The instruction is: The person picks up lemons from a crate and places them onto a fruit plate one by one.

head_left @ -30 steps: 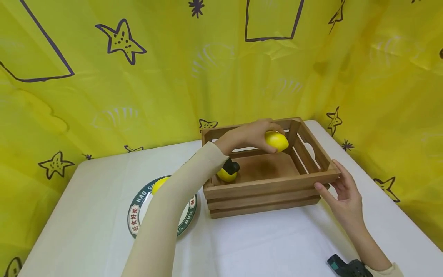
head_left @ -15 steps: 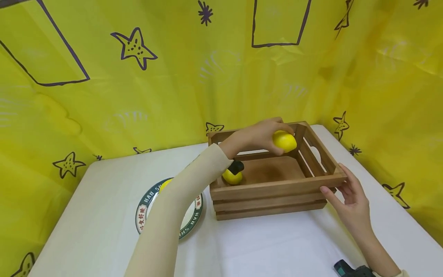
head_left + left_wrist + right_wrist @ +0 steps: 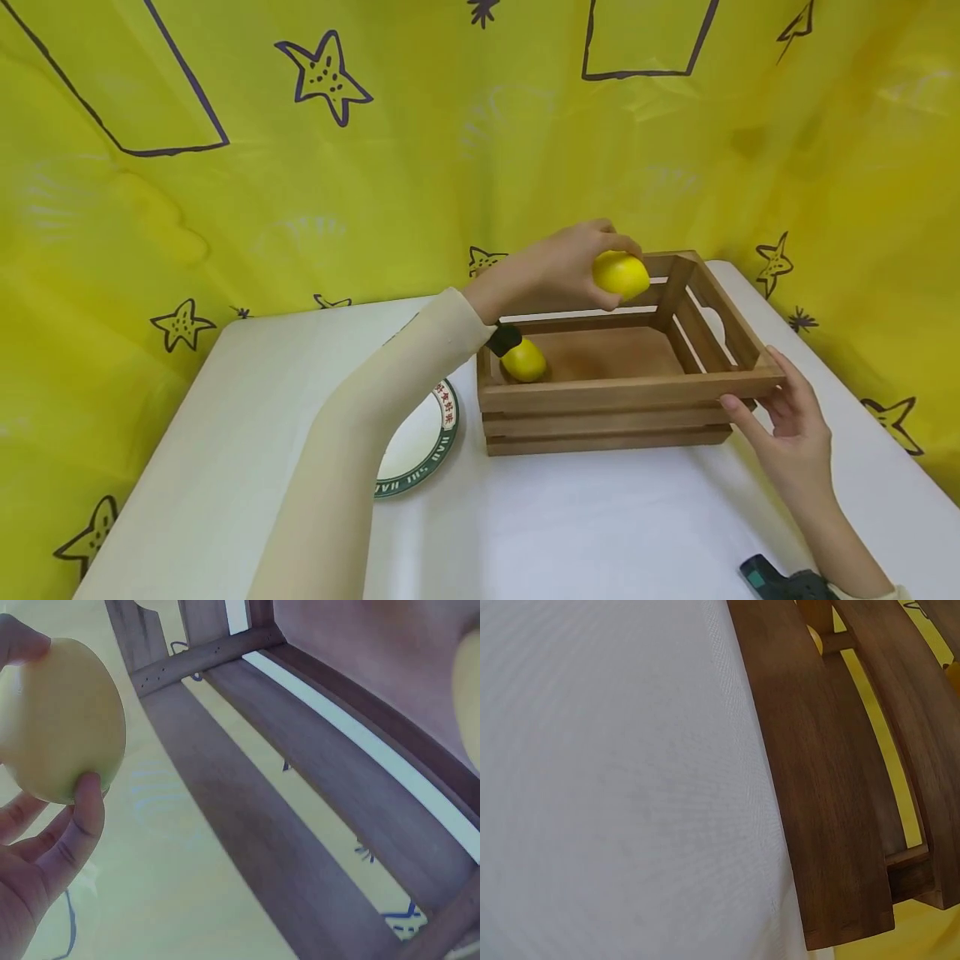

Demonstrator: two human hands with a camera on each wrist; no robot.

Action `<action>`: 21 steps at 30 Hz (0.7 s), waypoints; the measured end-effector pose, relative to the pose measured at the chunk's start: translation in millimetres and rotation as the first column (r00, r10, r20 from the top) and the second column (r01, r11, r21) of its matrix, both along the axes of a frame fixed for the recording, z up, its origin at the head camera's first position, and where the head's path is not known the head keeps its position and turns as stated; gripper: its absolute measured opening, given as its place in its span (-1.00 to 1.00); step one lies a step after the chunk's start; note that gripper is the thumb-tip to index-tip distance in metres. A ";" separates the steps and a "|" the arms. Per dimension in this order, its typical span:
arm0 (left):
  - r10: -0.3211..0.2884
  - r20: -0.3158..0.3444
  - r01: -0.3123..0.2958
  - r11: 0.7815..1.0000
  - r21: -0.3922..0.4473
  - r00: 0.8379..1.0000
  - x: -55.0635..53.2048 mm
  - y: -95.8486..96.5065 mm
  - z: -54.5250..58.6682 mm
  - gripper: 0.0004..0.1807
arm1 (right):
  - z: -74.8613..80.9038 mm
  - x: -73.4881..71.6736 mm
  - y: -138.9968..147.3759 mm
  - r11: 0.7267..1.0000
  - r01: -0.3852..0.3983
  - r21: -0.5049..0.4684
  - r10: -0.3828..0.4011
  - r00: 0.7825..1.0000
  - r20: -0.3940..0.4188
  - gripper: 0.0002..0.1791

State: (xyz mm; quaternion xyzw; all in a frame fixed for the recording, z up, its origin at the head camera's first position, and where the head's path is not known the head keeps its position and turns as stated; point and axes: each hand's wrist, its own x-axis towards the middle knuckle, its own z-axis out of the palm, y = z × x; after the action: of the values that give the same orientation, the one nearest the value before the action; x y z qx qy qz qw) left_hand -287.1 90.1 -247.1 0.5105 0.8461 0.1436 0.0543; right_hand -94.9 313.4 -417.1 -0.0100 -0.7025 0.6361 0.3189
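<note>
My left hand (image 3: 573,262) pinches a yellow lemon (image 3: 622,276) between thumb and fingers, above the slatted wooden crate (image 3: 622,393) near its back rim. In the left wrist view the same lemon (image 3: 64,720) has a greenish tip under one fingertip. Inside the crate at its left end lies a second lemon (image 3: 525,361), partly behind the dark wrist strap. My right hand (image 3: 793,425) grips the crate's near right corner, thumb on the front and fingers round the side. The right wrist view shows the crate's slats (image 3: 810,772), with the hand out of frame.
Left of the crate stands a white plate (image 3: 447,414) with a green lettered rim, largely covered by my left sleeve (image 3: 367,425). A white cloth covers the table (image 3: 585,517). Close behind hangs a yellow patterned curtain (image 3: 420,192).
The left hand has risen a little with the lemon and shifted left relative to the crate. The head view has turned slightly left. A lemon on the plate is now hidden by the sleeve.
</note>
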 end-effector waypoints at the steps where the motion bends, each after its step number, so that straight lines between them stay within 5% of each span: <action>1: 0.006 -0.002 -0.006 1.000 -0.008 1.000 0.4 -3.1 1.6 -0.38 | 0.4 0.0 -0.3 1.000 -0.007 -0.022 0.007 1.000 0.000 -0.12; 8: 0.019 -0.027 -0.019 1.000 -0.020 0.999 4.9 -23.8 8.9 -0.35 | 0.3 -0.4 -1.4 0.991 -0.030 -0.127 0.030 1.000 -0.006 -0.12; 21: 0.050 -0.065 -0.050 0.999 0.001 0.997 10.7 -52.1 13.9 -0.36 | 2.1 -1.4 -3.9 0.987 -0.018 -0.157 0.018 1.000 -0.001 -0.16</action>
State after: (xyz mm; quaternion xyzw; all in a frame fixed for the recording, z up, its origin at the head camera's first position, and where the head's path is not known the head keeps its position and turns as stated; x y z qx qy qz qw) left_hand -276.4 38.1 -233.2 0.4935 0.8600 0.1281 0.0232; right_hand -96.3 309.5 -415.0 -0.0289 -0.6504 0.6923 0.3112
